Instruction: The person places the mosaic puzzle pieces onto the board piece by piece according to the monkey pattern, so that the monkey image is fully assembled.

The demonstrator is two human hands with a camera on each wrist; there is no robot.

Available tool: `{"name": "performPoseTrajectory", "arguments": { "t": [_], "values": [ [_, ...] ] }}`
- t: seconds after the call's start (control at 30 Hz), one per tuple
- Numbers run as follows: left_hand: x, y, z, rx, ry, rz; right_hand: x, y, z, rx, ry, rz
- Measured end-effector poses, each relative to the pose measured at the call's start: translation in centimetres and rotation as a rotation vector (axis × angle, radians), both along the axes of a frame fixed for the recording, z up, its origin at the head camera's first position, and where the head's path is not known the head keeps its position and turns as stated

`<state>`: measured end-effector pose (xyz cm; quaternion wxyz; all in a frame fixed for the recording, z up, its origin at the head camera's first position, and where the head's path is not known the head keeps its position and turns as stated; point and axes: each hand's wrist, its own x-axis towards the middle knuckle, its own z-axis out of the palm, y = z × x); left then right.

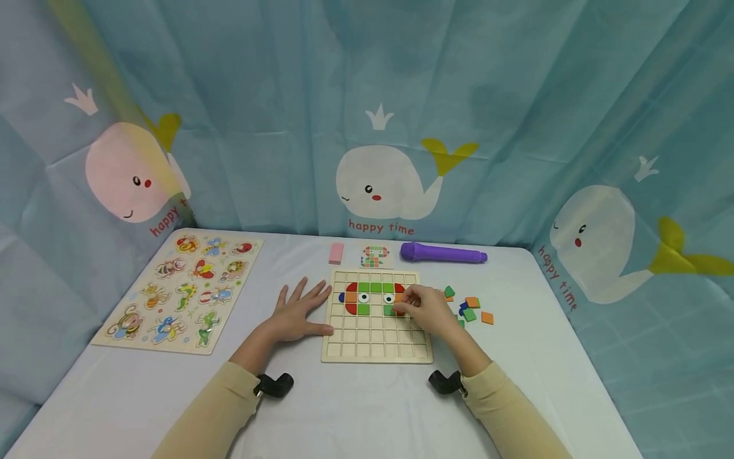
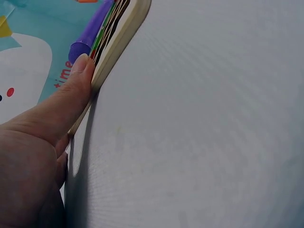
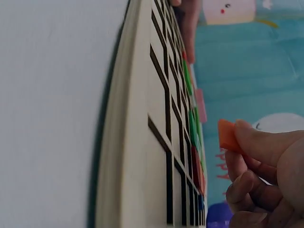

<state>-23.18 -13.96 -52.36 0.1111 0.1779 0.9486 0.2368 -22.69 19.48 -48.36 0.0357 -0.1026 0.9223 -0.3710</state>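
Observation:
Above the right part of the wooden grid board (image 1: 378,349), my right hand (image 1: 427,309) pinches an orange tile (image 3: 228,134) between thumb and fingertips. The other fingers of that hand curl in below, as the right wrist view shows. Red, green, orange and blue pieces lie in the upper grid, with two white eye tiles (image 1: 364,298) among them. At the board's left side, my left hand (image 1: 296,315) lies with fingers spread, its thumb (image 2: 71,90) against the board's edge.
Right of the board lie several loose tiles (image 1: 487,317). Behind it are a pink block (image 1: 336,254), a pattern card (image 1: 375,256) and a purple microphone-shaped object (image 1: 444,253). An insect picture puzzle board (image 1: 186,296) lies at left. A whale-print curtain (image 1: 275,127) surrounds the table.

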Motion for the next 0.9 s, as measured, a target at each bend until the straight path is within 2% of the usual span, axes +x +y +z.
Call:
{"name": "performPoseTrajectory", "arguments": {
  "t": [0.2, 0.37, 0.5, 0.67, 0.9],
  "values": [
    [0.1, -0.1, 0.1, 0.01, 0.008, -0.008, 0.2, -1.8, -0.3, 0.013, 0.0, 0.042],
    [0.2, -0.1, 0.4, 0.002, 0.001, -0.009, 0.4, -3.3, -0.4, 0.036, 0.02, 0.11],
    [0.1, 0.0, 0.4, -0.005, -0.002, -0.008, 0.6, -4.4, -0.4, 0.014, 0.036, 0.146],
    [0.0, 0.0, 0.3, -0.015, -0.008, -0.002, 0.6, -5.6, -0.8, 0.023, 0.03, 0.157],
    [0.0, -0.1, 0.2, -0.005, -0.012, -0.014, 0.6, -6.8, -1.1, 0.107, 0.056, 0.151]
  ]
}}
